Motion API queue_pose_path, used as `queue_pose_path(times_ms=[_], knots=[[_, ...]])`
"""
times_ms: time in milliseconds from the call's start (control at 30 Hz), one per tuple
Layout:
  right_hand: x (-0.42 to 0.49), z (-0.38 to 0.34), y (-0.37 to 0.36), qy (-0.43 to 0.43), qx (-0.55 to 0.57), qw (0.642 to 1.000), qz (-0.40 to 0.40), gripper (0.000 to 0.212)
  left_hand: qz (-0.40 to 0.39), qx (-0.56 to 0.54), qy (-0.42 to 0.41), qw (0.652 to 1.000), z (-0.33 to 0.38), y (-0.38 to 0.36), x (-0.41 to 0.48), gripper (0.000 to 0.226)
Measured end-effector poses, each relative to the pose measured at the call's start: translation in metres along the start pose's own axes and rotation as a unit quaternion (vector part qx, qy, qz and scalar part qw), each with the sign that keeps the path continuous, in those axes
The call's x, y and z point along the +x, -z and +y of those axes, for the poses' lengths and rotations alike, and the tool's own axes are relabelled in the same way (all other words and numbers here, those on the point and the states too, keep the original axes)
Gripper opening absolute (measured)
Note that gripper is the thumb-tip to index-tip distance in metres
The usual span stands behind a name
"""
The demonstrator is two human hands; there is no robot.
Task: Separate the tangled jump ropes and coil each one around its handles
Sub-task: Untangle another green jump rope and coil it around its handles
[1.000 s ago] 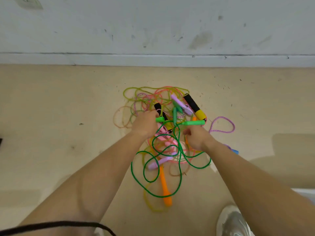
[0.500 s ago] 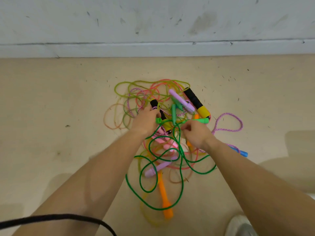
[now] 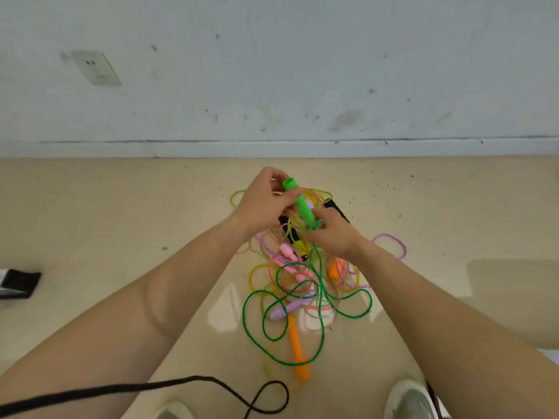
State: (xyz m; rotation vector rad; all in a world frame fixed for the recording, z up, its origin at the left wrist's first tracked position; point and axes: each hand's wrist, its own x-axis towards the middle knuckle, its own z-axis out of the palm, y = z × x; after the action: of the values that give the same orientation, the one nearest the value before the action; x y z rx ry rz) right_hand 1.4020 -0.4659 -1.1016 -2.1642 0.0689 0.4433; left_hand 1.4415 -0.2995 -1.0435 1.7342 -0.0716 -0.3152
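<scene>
1. Left hand (image 3: 264, 204) grips the green handle (image 3: 302, 207) above the tangle (image 3: 287, 258); right hand (image 3: 332, 234) pinches its near end.
2. The step is probably freeing the green rope (image 3: 244, 309), whose loops lie nearer.
3. Next: draw it clear, then coil.

Bare floor (image 3: 106, 222) open left and right of rope tangle (image 3: 302, 282). Wall (image 3: 272, 86) blocks just behind. Black cord (image 3: 193, 378) loops across near floor beside shoe (image 3: 411, 397).

A socket (image 3: 96, 68) is sitting on the scuffed wall (image 3: 302, 71). A black thing (image 3: 19, 282) is lying at the left edge of the floor (image 3: 90, 222). A black cord (image 3: 181, 385) is looping across the bottom.
</scene>
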Motion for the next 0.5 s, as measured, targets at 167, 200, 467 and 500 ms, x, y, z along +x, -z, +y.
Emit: queue_pose_path(times_ms=[167, 200, 467, 500], knots=[[-0.045, -0.044, 0.023, -0.019, 0.055, 0.998, -0.012, 0.017, 0.028, -0.172, 0.004, 0.985, 0.075, 0.030, -0.041, 0.014], [-0.052, -0.049, 0.029, -0.015, 0.030, 0.999, -0.001, 0.020, 0.040, -0.191, -0.003, 0.981, 0.087, 0.039, -0.047, 0.013], [-0.110, -0.089, 0.067, 0.031, 0.091, 0.995, 0.031, 0.028, 0.154, -0.103, -0.001, 0.983, 0.127, 0.100, -0.090, 0.014], [-0.116, -0.099, 0.070, 0.041, 0.120, 0.991, 0.033, 0.026, 0.160, -0.003, 0.008, 0.987, 0.120, 0.101, -0.094, 0.013]])
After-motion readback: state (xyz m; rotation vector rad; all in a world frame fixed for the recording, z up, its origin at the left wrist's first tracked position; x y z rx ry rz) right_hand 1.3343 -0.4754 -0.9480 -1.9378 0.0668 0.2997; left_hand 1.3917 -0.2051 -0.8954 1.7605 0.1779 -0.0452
